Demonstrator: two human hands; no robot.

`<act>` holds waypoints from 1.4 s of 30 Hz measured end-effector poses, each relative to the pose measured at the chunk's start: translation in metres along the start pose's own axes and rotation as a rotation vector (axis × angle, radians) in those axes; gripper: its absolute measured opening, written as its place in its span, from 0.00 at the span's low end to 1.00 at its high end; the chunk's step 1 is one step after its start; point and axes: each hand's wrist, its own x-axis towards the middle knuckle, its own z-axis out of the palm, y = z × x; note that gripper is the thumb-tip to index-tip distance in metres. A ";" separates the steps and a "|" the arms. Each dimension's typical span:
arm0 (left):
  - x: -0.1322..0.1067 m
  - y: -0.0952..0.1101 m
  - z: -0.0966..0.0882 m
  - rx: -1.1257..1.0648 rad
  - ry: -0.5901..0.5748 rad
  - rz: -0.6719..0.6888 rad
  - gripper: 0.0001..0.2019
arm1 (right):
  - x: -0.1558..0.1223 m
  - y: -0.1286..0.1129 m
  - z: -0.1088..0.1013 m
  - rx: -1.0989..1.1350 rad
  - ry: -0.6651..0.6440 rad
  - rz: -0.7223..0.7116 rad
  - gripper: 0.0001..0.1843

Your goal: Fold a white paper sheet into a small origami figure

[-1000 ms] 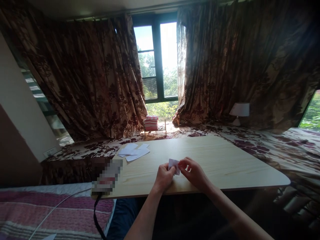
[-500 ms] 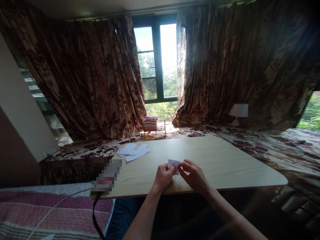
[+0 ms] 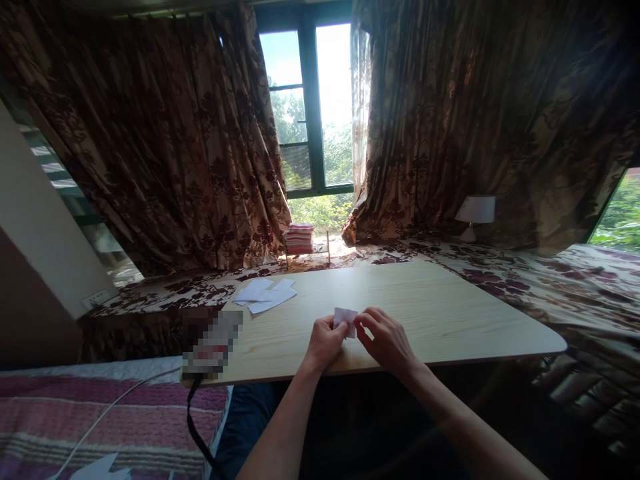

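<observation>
A small piece of white paper [image 3: 345, 315] is held up over the front part of the light wooden table [image 3: 450, 313]. My left hand [image 3: 325, 343] grips it from the left, thumb across its face. At its right edge, my right hand [image 3: 383, 333] pinches with thumb and forefinger, the other fingers curled. Parts of the paper are hidden behind my fingers. Several loose white paper sheets [image 3: 265, 297] lie overlapping on the table's far left corner.
A blurred-out object [image 3: 213, 347] with a black strap [image 3: 193, 420] sits at the table's left edge. Beyond the table stand a stack of striped cloths [image 3: 300, 238] and a white lamp [image 3: 475, 210]. More paper [image 3: 100, 469] lies on the striped bed [image 3: 125, 407] at lower left.
The view has tipped slightly downward, so the room sits higher and more paper on the bed shows. Both hands keep hold of the small paper, nearly unmoved.
</observation>
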 end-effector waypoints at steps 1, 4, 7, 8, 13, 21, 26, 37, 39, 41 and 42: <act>0.000 0.000 0.000 0.001 -0.002 0.002 0.15 | 0.000 0.000 0.000 0.001 0.005 0.003 0.09; 0.000 0.000 0.001 0.007 -0.007 0.009 0.14 | 0.000 0.000 0.000 0.010 0.008 0.004 0.08; 0.000 0.001 0.001 0.009 -0.009 0.019 0.12 | 0.000 0.001 -0.001 0.019 0.005 -0.003 0.08; 0.000 0.001 0.002 0.007 -0.009 0.025 0.11 | 0.000 0.001 -0.001 0.022 0.003 -0.008 0.08; -0.001 0.002 0.002 -0.020 0.004 0.049 0.10 | 0.002 0.001 -0.002 0.037 -0.013 -0.033 0.09; -0.001 0.007 0.000 -0.104 0.043 0.074 0.11 | 0.000 0.001 0.001 0.028 -0.009 -0.044 0.10; -0.001 0.009 -0.002 -0.176 0.074 0.088 0.10 | -0.001 0.002 0.003 0.029 -0.019 -0.076 0.10; -0.003 0.012 -0.003 -0.191 0.085 0.078 0.14 | -0.002 0.003 0.006 0.087 -0.035 -0.070 0.09; -0.003 0.013 -0.002 -0.182 0.103 0.073 0.13 | -0.002 0.003 0.007 0.106 -0.035 -0.065 0.09; -0.004 0.014 -0.001 -0.177 0.121 0.069 0.13 | -0.001 0.002 0.007 0.125 -0.034 -0.052 0.09; -0.004 0.014 -0.001 -0.176 0.130 0.067 0.13 | -0.001 0.002 0.006 0.136 -0.033 -0.040 0.09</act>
